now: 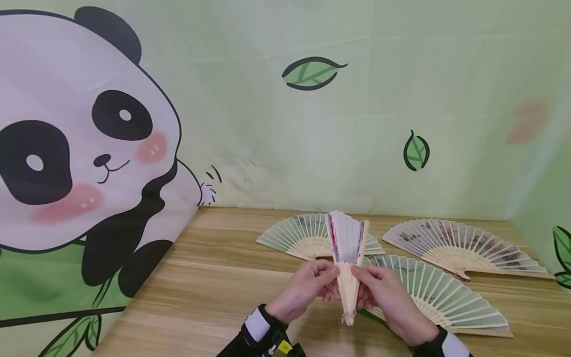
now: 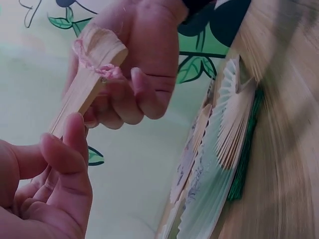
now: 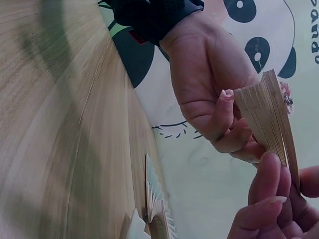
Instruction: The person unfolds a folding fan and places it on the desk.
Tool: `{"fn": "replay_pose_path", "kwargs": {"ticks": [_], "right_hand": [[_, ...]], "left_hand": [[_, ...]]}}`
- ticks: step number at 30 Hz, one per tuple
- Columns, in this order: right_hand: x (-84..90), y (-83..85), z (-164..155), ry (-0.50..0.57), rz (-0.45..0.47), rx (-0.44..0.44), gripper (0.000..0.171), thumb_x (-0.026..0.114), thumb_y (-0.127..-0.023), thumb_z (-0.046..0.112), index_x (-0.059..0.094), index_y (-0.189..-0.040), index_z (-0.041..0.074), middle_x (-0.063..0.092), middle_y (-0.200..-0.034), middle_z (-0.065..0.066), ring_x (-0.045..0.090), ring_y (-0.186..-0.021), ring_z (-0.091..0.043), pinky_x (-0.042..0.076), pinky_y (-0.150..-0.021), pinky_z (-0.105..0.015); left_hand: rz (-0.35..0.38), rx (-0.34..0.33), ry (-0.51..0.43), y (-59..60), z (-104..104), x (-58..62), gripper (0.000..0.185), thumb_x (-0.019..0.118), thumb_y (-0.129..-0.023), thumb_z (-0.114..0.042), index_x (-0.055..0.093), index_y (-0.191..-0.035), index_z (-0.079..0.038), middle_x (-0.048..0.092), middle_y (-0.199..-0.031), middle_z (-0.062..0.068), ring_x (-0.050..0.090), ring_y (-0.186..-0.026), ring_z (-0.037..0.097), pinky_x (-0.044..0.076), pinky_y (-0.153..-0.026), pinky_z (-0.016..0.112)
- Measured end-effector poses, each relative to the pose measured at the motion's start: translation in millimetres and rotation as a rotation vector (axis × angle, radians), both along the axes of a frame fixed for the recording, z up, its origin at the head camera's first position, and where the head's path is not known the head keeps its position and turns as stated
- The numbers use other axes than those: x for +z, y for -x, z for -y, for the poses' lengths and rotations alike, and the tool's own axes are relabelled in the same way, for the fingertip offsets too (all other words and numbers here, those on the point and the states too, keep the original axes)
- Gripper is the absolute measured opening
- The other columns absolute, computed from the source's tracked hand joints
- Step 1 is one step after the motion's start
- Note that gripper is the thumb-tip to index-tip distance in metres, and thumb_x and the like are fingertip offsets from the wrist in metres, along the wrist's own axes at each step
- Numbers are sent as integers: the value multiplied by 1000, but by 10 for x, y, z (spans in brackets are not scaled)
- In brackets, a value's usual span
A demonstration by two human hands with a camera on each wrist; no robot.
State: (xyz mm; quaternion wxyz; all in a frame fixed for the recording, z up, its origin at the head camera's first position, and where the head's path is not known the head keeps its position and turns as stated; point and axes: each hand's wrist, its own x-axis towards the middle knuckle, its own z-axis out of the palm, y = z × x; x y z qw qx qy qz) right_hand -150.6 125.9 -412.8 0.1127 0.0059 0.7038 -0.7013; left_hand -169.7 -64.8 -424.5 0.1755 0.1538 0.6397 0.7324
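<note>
A partly folded hand fan (image 1: 349, 277) is held up in front of me, its pale cloth edged with purple and red markings. My left hand (image 1: 308, 286) pinches its wooden ribs on one side, thumb on top. On the other side my right hand (image 1: 389, 297) pinches them the same way. The narrow pivot end points toward me, with a pink cord on it. In the left wrist view, the fan's wooden ribs (image 2: 89, 79) run between both hands. Stacked rib edges (image 3: 261, 112) appear in the right wrist view.
Spread on the wooden table (image 1: 200, 277) lie a green fan (image 1: 450, 290) near my right hand, a grey-mauve fan (image 1: 473, 245) at the back right and a pale green fan (image 1: 294, 235) behind the held one. A green tassel (image 2: 245, 149) hangs beside the nearest. A panda-printed backdrop (image 1: 250, 99) encloses the table.
</note>
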Motion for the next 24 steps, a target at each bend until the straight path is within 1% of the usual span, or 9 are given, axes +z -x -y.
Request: {"fn": "replay_pose_path", "kwargs": {"ticks": [4, 8, 12, 18, 21, 24], "right_hand": [[3, 7, -14, 45, 24, -82, 37, 59, -98, 31, 60, -74, 3, 55, -60, -6, 55, -50, -17, 43, -46, -24], [18, 15, -24, 113, 55, -142, 35, 57, -100, 29, 58, -76, 4, 53, -62, -5, 53, -50, -17, 39, -45, -23], [37, 7, -37, 167, 68, -176, 34, 54, -101, 26, 55, -74, 5, 50, -61, -3, 51, -49, -15, 35, -45, -21], [75, -11, -50, 251, 58, -205, 33, 51, -102, 24, 52, -74, 7, 45, -59, 0, 46, -47, -12, 31, -44, -20], [101, -7, -45, 311, 62, -217, 33, 52, -102, 24, 54, -75, 7, 47, -61, 1, 45, -46, -11, 29, -42, -19], [133, -3, -40, 364, 70, -234, 31, 53, -102, 24, 57, -76, 7, 49, -64, 1, 44, -46, -9, 28, -41, -18]], "left_hand": [[23, 29, -42, 16, 33, 5, 22, 55, -101, -19, 61, -105, 2, 66, -78, 7, 63, -68, 12, 44, -52, 18], [44, 71, -91, 36, 53, -3, 19, 55, -101, -20, 59, -101, -1, 67, -79, 8, 65, -71, 13, 44, -53, 18], [54, 95, -134, 51, 63, -27, 15, 53, -102, -19, 57, -98, -5, 68, -83, 8, 66, -74, 14, 45, -54, 18], [54, 108, -205, 65, 112, -68, 18, 49, -104, -23, 55, -100, -7, 68, -86, 6, 67, -78, 12, 47, -57, 17], [50, 141, -251, 80, 132, -76, 18, 49, -104, -23, 54, -102, -7, 69, -88, 7, 67, -78, 11, 48, -58, 17], [45, 194, -293, 106, 138, -81, 16, 48, -104, -21, 53, -101, -6, 70, -87, 7, 67, -77, 11, 49, -58, 17]]}}
